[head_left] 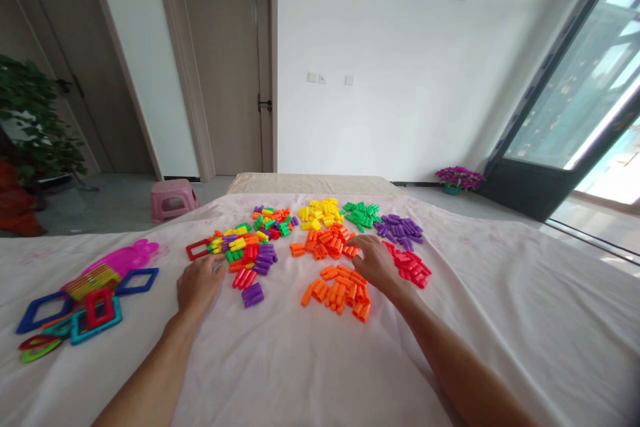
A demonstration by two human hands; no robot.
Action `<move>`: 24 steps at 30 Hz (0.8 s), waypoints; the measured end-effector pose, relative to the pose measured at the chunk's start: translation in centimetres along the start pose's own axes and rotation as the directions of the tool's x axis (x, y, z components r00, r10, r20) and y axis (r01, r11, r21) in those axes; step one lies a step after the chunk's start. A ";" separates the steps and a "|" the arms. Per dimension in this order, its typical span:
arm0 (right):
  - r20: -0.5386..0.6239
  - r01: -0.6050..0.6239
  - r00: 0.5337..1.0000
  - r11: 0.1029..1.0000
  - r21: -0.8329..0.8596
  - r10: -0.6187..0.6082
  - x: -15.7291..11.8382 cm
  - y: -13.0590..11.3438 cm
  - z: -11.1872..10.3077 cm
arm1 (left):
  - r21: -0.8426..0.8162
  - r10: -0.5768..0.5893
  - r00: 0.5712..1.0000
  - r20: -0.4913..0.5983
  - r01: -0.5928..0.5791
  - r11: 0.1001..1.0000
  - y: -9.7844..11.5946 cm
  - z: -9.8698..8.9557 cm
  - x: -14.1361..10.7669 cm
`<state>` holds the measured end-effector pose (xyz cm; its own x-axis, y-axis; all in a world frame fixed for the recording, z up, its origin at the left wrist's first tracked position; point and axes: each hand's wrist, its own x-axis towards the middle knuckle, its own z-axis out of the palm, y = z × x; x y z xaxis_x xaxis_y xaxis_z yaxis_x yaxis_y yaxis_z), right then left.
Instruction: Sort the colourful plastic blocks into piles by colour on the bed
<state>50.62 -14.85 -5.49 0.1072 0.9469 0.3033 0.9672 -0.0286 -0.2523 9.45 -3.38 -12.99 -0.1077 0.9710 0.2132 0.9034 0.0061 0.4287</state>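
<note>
My left hand [200, 282] rests at the left edge of a mixed-colour pile [240, 243] of small plastic pieces; its fingers are partly hidden and too small to read. My right hand [373, 259] reaches over the right side of an orange pile [327, 241], fingers bent down at the pieces, and whether they grip one cannot be made out. A second orange group [337, 290] lies nearer to me. Single-colour piles of yellow [321, 212], green [362, 214], purple [400, 230] and red [411, 265] pieces curve around behind and right.
At the left of the cloth-covered table [300, 373] lie a pink bag-like item [133, 255], a blue frame [137, 281] and other coloured frames. Beyond the table are a pink stool [173, 200] and magenta flowers [459, 177].
</note>
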 end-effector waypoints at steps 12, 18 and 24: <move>0.194 0.169 0.962 0.977 0.126 -0.192 2.7 -16.2 7.1 | -0.008 0.014 1.000 -0.003 -0.014 1.000 0.3 -0.2 -0.1; 0.172 0.169 0.966 0.975 0.142 -0.192 2.6 -17.3 8.6 | -0.006 0.015 1.000 0.005 -0.015 1.000 0.2 -0.1 0.0; 0.165 0.077 0.975 0.922 0.380 -0.150 2.4 -16.7 8.5 | -0.003 0.015 1.000 0.002 -0.015 1.000 0.2 -0.1 0.0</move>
<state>32.79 -9.42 -8.36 -0.0787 0.9802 0.1816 0.8124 0.1686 -0.5582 9.56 -3.38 -12.79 -0.0934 0.9714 0.2183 0.9037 -0.0093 0.4280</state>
